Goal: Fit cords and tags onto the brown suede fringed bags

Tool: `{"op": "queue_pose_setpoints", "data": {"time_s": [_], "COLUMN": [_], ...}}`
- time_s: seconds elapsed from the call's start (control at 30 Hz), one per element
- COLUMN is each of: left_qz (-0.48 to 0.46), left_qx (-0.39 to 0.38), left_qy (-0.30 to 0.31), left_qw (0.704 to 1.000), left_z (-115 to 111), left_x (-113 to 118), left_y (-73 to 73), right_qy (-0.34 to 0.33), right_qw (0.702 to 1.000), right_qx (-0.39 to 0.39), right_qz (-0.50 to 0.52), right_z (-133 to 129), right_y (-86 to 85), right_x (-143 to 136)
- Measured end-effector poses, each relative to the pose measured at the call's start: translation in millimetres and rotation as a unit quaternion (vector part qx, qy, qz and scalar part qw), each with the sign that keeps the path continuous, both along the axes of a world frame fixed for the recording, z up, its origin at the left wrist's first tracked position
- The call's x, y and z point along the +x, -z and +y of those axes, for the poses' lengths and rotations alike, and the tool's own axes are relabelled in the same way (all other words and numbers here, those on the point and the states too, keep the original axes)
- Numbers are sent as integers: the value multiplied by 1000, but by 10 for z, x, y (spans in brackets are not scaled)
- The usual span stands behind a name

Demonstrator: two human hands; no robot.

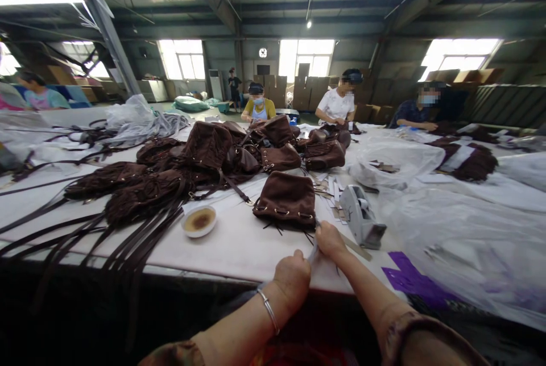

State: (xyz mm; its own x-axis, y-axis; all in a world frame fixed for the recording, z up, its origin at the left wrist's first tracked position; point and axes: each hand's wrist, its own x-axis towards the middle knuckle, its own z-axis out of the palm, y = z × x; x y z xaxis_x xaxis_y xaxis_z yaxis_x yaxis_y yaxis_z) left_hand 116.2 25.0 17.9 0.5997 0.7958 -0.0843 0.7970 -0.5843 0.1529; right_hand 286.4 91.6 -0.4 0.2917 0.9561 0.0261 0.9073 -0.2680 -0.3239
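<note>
A dark brown drawstring bag (pixel 285 198) lies on the white table in front of me, its eyelets and thin laces toward me. My right hand (pixel 330 240) is closed beside the bag's near right corner. Lower and to the left, my left hand (pixel 293 276) is closed in a fist, with a metal bangle (pixel 268 310) on the wrist. A thin pale grey strip (pixel 314 252) runs between the two hands, both closed on it. Its kind is unclear, and the fingers hide most of it.
A pile of brown bags (pixel 205 150) with long straps (pixel 128 241) hanging over the edge lies left. Nearby are a white dish (pixel 199 223) with brownish contents, a tape dispenser (pixel 362 215), clear plastic (pixel 460 241) and purple tape (pixel 409 281). Several people work across the table.
</note>
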Motion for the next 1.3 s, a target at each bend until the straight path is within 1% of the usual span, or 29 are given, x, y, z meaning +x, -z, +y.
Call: {"op": "queue_pose_setpoints", "data": {"time_s": [0.13,0.23,0.3,0.4,0.47,0.5,0.53,0.57,0.6,0.63,0.67,0.7,0.73,0.83,0.9,0.93,0.97,1.0,1.07,1.1,1.13,1.23,1.27,1.3], "left_qz": [3,-2,-12,-29,-38,-44,-51,-58,-67,-75,-81,-86,-89,-96,-108,-120,-138,-160,-209,-229,-245,-278,-300,-321], "left_qx": [-4,-3,-10,-22,-31,-35,-39,-44,-47,-50,-53,-57,-60,-66,-82,-115,-168,-238,-382,-432,-466,-518,-530,-544], "left_qy": [8,19,12,-6,-9,-9,-10,-14,-19,-25,-30,-34,-35,-33,-26,-28,-35,-47,-74,-81,-84,-99,-117,-150], "left_qw": [1000,1000,1000,999,999,998,998,997,996,996,995,994,994,993,990,986,975,957,897,868,846,803,784,760], "left_z": [8,23,47,93,117,126,132,136,139,140,141,141,140,144,153,158,159,156,126,97,61,-81,-131,-180], "left_x": [59,51,26,-19,-45,-56,-64,-70,-73,-74,-73,-71,-71,-100,-173,-235,-318,-424,-702,-870,-1053,-1608,-1769,-1905], "left_y": [90,112,108,94,94,98,105,114,124,134,142,145,144,101,50,26,5,-8,-9,3,21,99,130,162], "right_qy": [3,2,-8,-28,-45,-69,-111,-171,-242,-311,-363,-389,-394,-358,-348,-344,-338,-329,-304,-293,-284,-261,-258,-256], "right_qw": [1000,999,999,999,998,997,991,981,964,944,924,911,908,924,929,931,933,936,944,947,949,957,958,959], "right_qx": [-11,-23,-29,-25,1,30,64,91,104,102,87,68,56,55,54,55,61,68,84,90,95,99,97,95], "right_qz": [-18,-27,-29,-28,-34,-35,-29,-11,17,52,87,115,131,124,111,107,105,103,100,99,97,82,77,74], "right_z": [10,41,52,-7,-123,-204,-295,-391,-486,-572,-644,-699,-735,-744,-707,-687,-669,-654,-636,-630,-626,-616,-612,-608], "right_y": [11,32,29,-48,-141,-186,-220,-237,-232,-205,-158,-96,-29,137,178,182,181,180,193,208,228,287,301,311], "right_x": [12,27,46,76,85,82,74,60,39,12,-18,-49,-78,-120,-93,-63,-22,27,141,199,253,368,387,396]}}
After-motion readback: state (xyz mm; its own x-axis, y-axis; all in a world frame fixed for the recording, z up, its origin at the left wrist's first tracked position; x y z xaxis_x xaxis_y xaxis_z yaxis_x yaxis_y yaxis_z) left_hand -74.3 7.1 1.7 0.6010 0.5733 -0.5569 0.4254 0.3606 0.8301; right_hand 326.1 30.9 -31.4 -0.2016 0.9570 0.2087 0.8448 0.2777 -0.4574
